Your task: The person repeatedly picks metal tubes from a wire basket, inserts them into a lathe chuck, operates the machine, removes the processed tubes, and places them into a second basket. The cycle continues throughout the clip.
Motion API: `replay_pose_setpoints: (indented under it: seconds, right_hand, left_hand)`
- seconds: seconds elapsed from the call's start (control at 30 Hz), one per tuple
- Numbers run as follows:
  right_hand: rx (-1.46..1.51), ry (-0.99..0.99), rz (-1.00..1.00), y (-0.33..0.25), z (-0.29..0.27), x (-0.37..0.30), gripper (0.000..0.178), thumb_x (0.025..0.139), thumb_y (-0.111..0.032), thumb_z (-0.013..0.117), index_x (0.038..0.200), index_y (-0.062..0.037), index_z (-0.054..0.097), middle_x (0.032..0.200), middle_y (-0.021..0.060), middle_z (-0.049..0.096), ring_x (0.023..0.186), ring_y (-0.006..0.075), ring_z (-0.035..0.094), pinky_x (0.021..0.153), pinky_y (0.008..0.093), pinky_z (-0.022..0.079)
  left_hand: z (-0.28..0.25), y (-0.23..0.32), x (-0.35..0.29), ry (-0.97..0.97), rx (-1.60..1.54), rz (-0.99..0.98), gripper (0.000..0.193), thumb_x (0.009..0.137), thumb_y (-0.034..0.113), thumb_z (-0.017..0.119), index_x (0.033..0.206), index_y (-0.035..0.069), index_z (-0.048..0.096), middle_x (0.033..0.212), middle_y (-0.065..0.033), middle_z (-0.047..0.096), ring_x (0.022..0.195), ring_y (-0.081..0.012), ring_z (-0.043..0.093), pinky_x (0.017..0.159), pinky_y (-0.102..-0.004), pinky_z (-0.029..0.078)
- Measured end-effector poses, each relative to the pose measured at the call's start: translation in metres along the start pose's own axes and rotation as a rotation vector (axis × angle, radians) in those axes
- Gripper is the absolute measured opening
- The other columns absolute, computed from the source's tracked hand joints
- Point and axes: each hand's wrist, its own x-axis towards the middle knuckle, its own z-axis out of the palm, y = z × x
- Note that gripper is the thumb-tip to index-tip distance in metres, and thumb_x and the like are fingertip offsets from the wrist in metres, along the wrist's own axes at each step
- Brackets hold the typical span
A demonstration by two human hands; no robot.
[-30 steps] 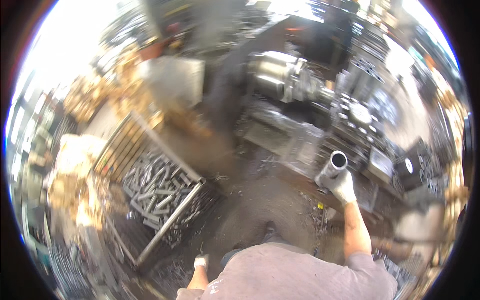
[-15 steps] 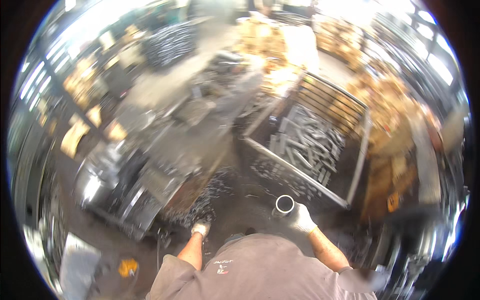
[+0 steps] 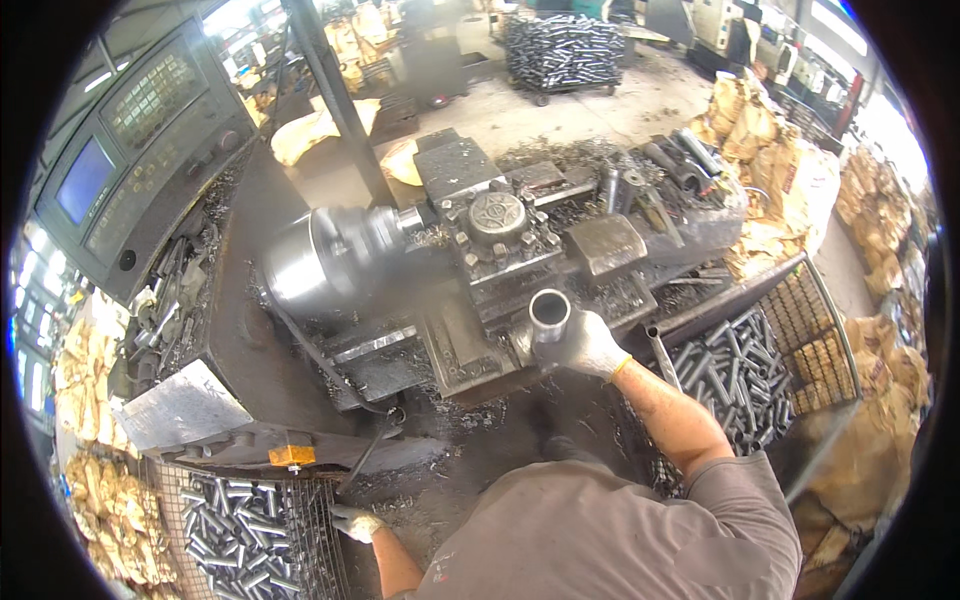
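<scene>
- Spinning fast, by its blur, the lathe chuck [image 3: 325,262] is the main hazard: I judge a glove or sleeve could be drawn in if a hand strays toward it.
- The wire basket [image 3: 790,340] of steel tubes stands at the right; another lies lower left, partly cut off.
- The right hand [image 3: 585,345] is clenched around a steel tube [image 3: 549,312], just before the tool post [image 3: 497,222].
- The left hand [image 3: 355,521] hangs low; its grip cannot be told.

Short grey steel tube [image 3: 549,312], hollow, open end facing up, held upright just right of frame centre, before lathe carriage.
</scene>
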Motion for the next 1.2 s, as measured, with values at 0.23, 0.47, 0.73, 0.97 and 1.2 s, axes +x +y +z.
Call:
replay_pose_setpoints:
  seconds: [0.23, 0.47, 0.73, 0.97, 1.2]
  right_hand:
    - [-0.188, -0.179, -0.309, 0.041, -0.022, 0.038, 0.063, 0.088, -0.050, 0.081, 0.135, -0.0100, 0.065, 0.100, 0.0208, 0.078, 0.090, 0.0430, 0.076, 0.080, 0.0499, 0.062]
    - [0.066, -0.199, -0.514, 0.013, -0.141, 0.098, 0.036, 0.083, -0.018, 0.084, 0.116, -0.0058, 0.076, 0.105, 0.0168, 0.079, 0.084, 0.0296, 0.079, 0.074, 0.0388, 0.064]
    - [-0.549, -0.419, -0.781, -0.156, -0.059, 0.266, 0.035, 0.084, -0.036, 0.078, 0.106, -0.0088, 0.079, 0.091, 0.0100, 0.079, 0.078, 0.0280, 0.077, 0.074, 0.0416, 0.062]
    - [-0.904, -1.073, -0.779, -0.151, 0.067, 0.382, 0.047, 0.075, -0.029, 0.085, 0.118, -0.0114, 0.080, 0.119, 0.0114, 0.078, 0.104, 0.0272, 0.072, 0.091, 0.0433, 0.056]
    - [-0.466, -0.286, -0.506, -0.097, -0.063, 0.425, 0.032, 0.098, -0.019, 0.070, 0.127, -0.0049, 0.072, 0.117, 0.0101, 0.077, 0.102, 0.0191, 0.074, 0.090, 0.0329, 0.061]
  left_hand:
    - [-0.024, 0.096, 0.032, 0.052, -0.209, 0.492, 0.051, 0.114, 0.038, 0.054, 0.143, -0.004, 0.061, 0.140, -0.0285, 0.066, 0.124, -0.0411, 0.064, 0.109, -0.0448, 0.050]
    - [-0.020, 0.101, 0.094, -0.574, -0.843, -0.191, 0.028, 0.107, 0.043, 0.059, 0.097, 0.018, 0.062, 0.074, -0.0001, 0.055, 0.060, -0.0147, 0.050, 0.054, -0.0349, 0.040]
    - [0.053, 0.209, -0.039, -0.311, -0.444, 0.246, 0.069, 0.100, 0.045, 0.069, 0.150, 0.000, 0.057, 0.133, -0.0199, 0.069, 0.109, -0.0255, 0.069, 0.085, -0.0403, 0.060]
    - [0.118, 0.391, -0.035, -0.790, -0.385, 0.438, 0.078, 0.087, 0.016, 0.077, 0.159, 0.007, 0.047, 0.123, -0.0110, 0.071, 0.090, -0.0188, 0.070, 0.070, -0.0316, 0.055]
    - [0.076, 0.376, -0.025, -0.702, -0.022, 0.608, 0.088, 0.091, 0.028, 0.079, 0.166, 0.005, 0.040, 0.152, -0.0222, 0.063, 0.133, -0.0317, 0.066, 0.107, -0.0396, 0.052]
